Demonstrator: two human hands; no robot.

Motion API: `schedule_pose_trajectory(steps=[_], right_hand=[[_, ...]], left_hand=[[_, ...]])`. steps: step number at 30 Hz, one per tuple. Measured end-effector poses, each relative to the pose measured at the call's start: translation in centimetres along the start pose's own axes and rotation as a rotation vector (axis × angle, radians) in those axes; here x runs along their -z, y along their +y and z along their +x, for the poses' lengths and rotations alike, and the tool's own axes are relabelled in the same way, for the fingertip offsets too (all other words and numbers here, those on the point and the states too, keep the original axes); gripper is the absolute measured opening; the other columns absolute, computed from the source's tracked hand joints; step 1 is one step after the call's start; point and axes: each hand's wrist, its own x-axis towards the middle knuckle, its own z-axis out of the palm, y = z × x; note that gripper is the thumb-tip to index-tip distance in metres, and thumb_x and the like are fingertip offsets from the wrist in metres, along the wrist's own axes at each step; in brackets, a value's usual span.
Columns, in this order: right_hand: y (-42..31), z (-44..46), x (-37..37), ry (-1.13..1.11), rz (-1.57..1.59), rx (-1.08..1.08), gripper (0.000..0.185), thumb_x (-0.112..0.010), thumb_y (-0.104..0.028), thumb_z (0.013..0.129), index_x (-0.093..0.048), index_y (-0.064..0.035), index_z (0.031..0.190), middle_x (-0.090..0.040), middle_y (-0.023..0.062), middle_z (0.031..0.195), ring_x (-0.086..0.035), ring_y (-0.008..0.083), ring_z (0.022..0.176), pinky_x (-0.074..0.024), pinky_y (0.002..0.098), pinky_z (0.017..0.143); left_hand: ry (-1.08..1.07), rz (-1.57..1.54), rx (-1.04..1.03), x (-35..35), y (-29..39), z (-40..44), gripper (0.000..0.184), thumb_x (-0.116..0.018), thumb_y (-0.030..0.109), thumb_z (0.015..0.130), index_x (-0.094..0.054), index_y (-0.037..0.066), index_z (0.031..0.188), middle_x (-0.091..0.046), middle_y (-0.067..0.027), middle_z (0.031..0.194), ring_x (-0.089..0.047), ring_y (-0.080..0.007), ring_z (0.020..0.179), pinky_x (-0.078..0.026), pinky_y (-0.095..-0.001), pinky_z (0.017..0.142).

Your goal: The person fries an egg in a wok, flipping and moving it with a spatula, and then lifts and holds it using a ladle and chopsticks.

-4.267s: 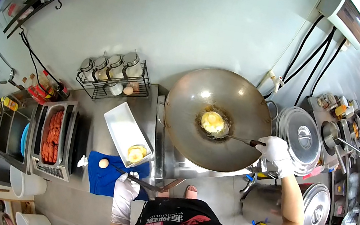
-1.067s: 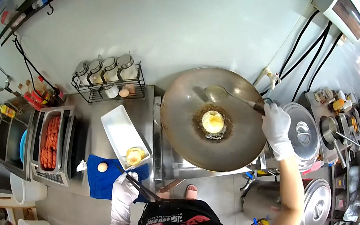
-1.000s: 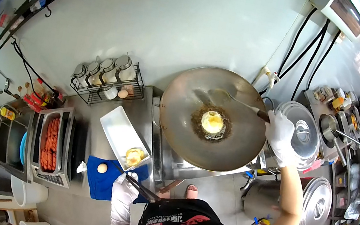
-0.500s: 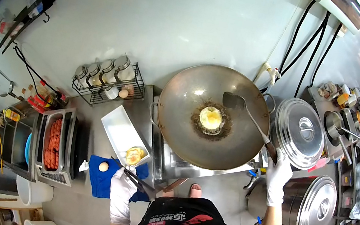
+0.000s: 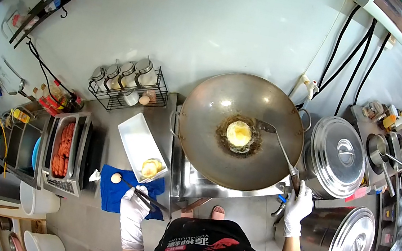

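Note:
My right hand (image 5: 298,210), in a white glove, grips the dark handle of a wok spatula (image 5: 284,155). Its blade is down in the large wok (image 5: 196,151), at the right edge of a frying egg (image 5: 239,134). My left hand (image 5: 135,204), also gloved, is closed around a pair of long dark chopsticks (image 5: 146,199). Their tips are close to a whole brown egg (image 5: 116,178) lying on a folded blue cloth (image 5: 110,200); I cannot tell if they touch. Beside the cloth, a white rectangular tray (image 5: 136,134) contains fried egg (image 5: 151,168) at its near end.
A wire rack (image 5: 126,104) with lidded jars and another egg stands against the wall. Further left is a long container of red sausage-like food (image 5: 63,149). Lidded steel pots (image 5: 338,155) are right of the wok, and a large steel vessel (image 5: 326,239) stands nearer me.
The spatula blade has come down and in beside the frying egg. My left hand has shifted away from the tray, and the chopstick tips have moved toward the whole egg on the cloth.

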Motion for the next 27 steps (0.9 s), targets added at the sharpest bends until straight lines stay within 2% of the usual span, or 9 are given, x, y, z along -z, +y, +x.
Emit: schedule_pose_trajectory(steps=[7,10,19,22,27], right_hand=[[1.1,0.6,-0.4,-0.001,0.072,-0.017,0.037,-0.063,-0.014,0.071,-0.055,-0.0055,0.105,-0.053,0.0100,0.084,-0.055,0.0270,0.072,-0.0437,0.0347,0.061],[1.5,0.6,-0.6,0.027,0.105,0.007,0.039,-0.064,-0.009,0.069,-0.054,-0.0043,0.107,-0.053,0.0106,0.082,-0.054,0.0282,0.071,-0.0428,0.0356,0.060],[2.1,0.7,-0.4,-0.033,0.093,0.008,0.041,-0.063,-0.013,0.069,-0.052,-0.0018,0.106,-0.053,0.0110,0.086,-0.055,0.0263,0.072,-0.0447,0.0354,0.058],[1.8,1.1,0.5,-0.086,0.075,0.012,0.044,-0.063,-0.015,0.069,-0.051,-0.0027,0.111,-0.052,0.0111,0.083,-0.056,0.0255,0.069,-0.0446,0.0345,0.056],[0.8,2.7,2.2,-0.158,0.072,0.050,0.048,-0.064,-0.014,0.069,-0.053,-0.0113,0.115,-0.053,0.0113,0.073,-0.055,0.0268,0.058,-0.0439,0.0353,0.052]], left_hand=[[-0.028,0.008,0.002,0.0,-1.5,-0.1,0.012,-0.042,0.010,0.086,-0.047,-0.001,0.082,-0.052,-0.0105,0.075,-0.054,-0.0214,0.071,-0.048,-0.0302,0.070],[-0.026,0.029,-0.003,-0.4,-2.2,-0.4,0.012,-0.041,0.009,0.086,-0.046,-0.001,0.082,-0.052,-0.0100,0.074,-0.053,-0.0209,0.070,-0.047,-0.0299,0.069],[-0.073,0.063,-0.001,-1.0,-3.5,-0.1,0.013,-0.044,0.009,0.085,-0.049,-0.002,0.087,-0.055,-0.0109,0.078,-0.055,-0.0211,0.071,-0.048,-0.0294,0.069],[-0.082,0.058,0.007,-1.2,-3.6,-0.1,0.012,-0.044,0.009,0.085,-0.048,-0.002,0.088,-0.055,-0.0115,0.078,-0.056,-0.0221,0.071,-0.050,-0.0305,0.069],[-0.097,0.069,0.032,-1.1,-3.2,-0.2,0.012,-0.044,0.009,0.085,-0.048,-0.002,0.087,-0.055,-0.0109,0.078,-0.056,-0.0219,0.071,-0.050,-0.0305,0.069]])
